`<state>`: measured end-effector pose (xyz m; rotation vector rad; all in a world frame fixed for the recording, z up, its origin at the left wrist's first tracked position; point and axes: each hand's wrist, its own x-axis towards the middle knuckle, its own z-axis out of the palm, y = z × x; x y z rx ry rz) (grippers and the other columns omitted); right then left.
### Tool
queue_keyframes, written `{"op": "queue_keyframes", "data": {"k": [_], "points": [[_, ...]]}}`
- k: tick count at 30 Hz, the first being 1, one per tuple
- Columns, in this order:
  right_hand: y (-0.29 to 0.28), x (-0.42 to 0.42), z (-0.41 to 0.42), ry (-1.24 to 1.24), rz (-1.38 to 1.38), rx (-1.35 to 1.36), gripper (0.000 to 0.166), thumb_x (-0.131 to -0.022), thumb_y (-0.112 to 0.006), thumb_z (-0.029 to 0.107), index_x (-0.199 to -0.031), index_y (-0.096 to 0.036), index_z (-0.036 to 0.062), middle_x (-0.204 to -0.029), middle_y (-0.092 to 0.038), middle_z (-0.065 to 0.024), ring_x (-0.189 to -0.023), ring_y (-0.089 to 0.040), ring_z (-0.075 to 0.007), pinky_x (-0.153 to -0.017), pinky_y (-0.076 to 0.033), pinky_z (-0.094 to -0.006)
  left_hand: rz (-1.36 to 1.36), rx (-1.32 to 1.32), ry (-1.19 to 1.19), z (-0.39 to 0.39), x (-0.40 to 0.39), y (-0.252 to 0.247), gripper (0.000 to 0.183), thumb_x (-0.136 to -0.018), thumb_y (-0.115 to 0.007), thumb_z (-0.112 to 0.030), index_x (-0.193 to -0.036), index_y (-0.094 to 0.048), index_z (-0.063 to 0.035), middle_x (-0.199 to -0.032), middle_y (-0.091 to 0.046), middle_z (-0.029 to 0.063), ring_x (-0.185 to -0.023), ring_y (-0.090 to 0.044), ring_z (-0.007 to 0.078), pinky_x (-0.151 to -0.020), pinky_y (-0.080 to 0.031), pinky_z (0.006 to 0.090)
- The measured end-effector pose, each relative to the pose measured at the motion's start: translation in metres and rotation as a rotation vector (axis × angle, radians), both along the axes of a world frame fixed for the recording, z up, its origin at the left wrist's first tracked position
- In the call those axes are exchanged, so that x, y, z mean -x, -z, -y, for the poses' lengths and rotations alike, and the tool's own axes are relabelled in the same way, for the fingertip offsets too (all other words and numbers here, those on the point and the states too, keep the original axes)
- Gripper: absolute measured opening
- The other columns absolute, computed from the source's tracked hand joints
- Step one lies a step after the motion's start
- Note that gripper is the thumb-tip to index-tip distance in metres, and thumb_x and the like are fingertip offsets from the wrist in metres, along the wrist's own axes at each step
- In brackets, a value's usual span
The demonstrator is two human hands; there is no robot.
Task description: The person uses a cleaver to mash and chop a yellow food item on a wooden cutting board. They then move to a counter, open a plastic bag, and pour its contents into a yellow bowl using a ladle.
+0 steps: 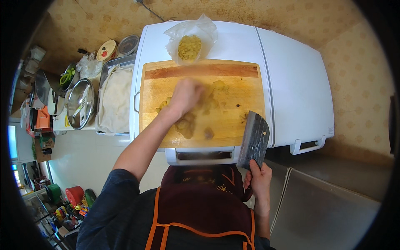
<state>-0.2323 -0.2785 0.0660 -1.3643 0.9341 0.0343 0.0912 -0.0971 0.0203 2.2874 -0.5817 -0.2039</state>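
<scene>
My right hand (259, 178) is closed on a broad cleaver (253, 140), whose blade points up over the right front edge of a wooden cutting board (200, 68). Above the middle of the board is my left hand (189, 93), blurred; whether its fingers hold anything cannot be told. Yellow-green vegetable pieces (220, 86) lie beside and beyond it, and more pieces (164, 104) show to its left. Brownish lumps (186, 125) lie nearer to me. Past the board's far edge stands a clear plastic bag (189, 48) with chopped yellow-green pieces inside.
The board rests on a white chest appliance (237, 40) with front handles. On the left are a metal tray with cloth-covered contents (116, 100), a steel bowl (81, 104) with white utensils, and a lidded tub (106, 50). A grey metal cabinet (325, 206) stands at the right.
</scene>
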Motion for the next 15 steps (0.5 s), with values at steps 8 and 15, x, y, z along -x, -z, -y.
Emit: {"op": "queue_keyframes", "data": {"k": [8,15], "points": [[-0.005,0.003,0.004,0.014,0.008,0.011,0.033,-0.108,-0.059,0.023,-0.081,-0.049,0.0064,-0.053,-0.047,-0.0036,-0.038,-0.047,-0.0144,-0.035,-0.04,-0.0317,0.488,0.014,0.191,-0.006,0.028,-0.023,0.023,-0.08,-0.076,-0.002,-0.102,-0.072,0.0006,-0.1,-0.067,0.0167,-0.092,-0.064,0.0386,-0.082,-0.055,0.0476],[0.0,0.008,0.007,0.024,0.028,-0.036,0.031,-0.108,-0.059,0.022,-0.083,-0.05,0.0059,-0.053,-0.047,-0.0034,-0.038,-0.047,-0.014,-0.035,-0.04,-0.031,0.251,-0.052,0.283,-0.02,0.146,-0.003,0.02,-0.083,-0.077,-0.008,-0.093,-0.061,-0.0015,-0.087,-0.059,0.0172,-0.078,-0.064,0.0367,-0.064,-0.056,0.0442]]}}
